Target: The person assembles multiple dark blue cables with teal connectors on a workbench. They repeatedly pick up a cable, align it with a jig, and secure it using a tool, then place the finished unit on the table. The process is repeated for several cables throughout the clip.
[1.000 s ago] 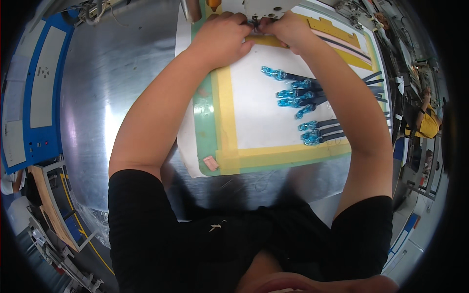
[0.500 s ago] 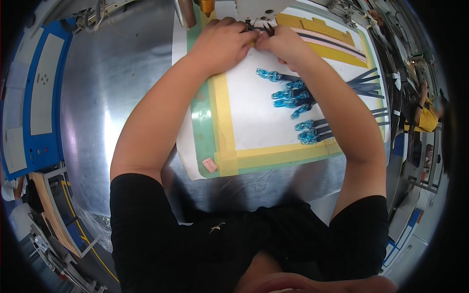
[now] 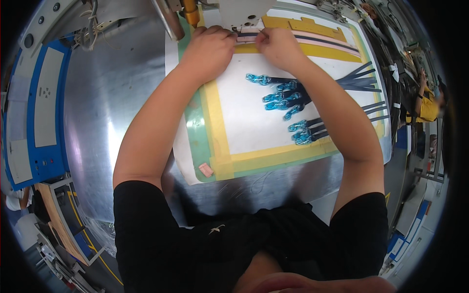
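Under the sewing machine head, my left hand is closed, its bent fingertips at the left end of a dark blue strap. This strap lies along a pink-lined slot in a yellow template. Over the same strap, a little to the right, my right hand pinches its thumb and forefinger together. A small dark tip shows at that pinch; the rest of it is hidden in the fingers. Nearer to me lie several dark straps with blue-wrapped metal clasps, partly beneath my right forearm.
The machine head and a metal post stand just beyond my hands. A white sheet edged with yellow tape covers a green mat on the metal table. A pink scrap sits at the near left corner.
My hands have moved apart, uncovering the strap between them. Dark pointed tips that stuck up by the right hand now barely show. The whole view has shifted slightly.
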A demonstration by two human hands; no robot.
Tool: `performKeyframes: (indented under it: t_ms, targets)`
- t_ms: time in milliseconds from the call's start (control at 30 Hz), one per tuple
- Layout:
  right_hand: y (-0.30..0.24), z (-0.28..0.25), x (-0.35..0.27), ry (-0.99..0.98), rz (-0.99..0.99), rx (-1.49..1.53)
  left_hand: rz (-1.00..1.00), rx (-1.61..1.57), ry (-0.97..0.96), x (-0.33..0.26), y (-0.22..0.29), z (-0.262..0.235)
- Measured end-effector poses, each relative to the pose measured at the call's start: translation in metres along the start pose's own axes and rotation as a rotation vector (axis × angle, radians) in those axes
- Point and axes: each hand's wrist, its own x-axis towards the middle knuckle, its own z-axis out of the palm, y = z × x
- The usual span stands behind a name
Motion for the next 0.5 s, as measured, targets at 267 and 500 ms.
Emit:
performKeyframes:
  t_ms: [267, 500]
  targets:
    - [0.022, -0.015, 0.003, 0.263, -0.256, -0.350, -0.058, 0.027, -0.030, -0.001, 0.002, -0.002]
    - [0.010, -0.001, -0.009, 0.109, -0.349, -0.451, -0.070, -0.008, -0.034, -0.001, 0.002, -0.002]
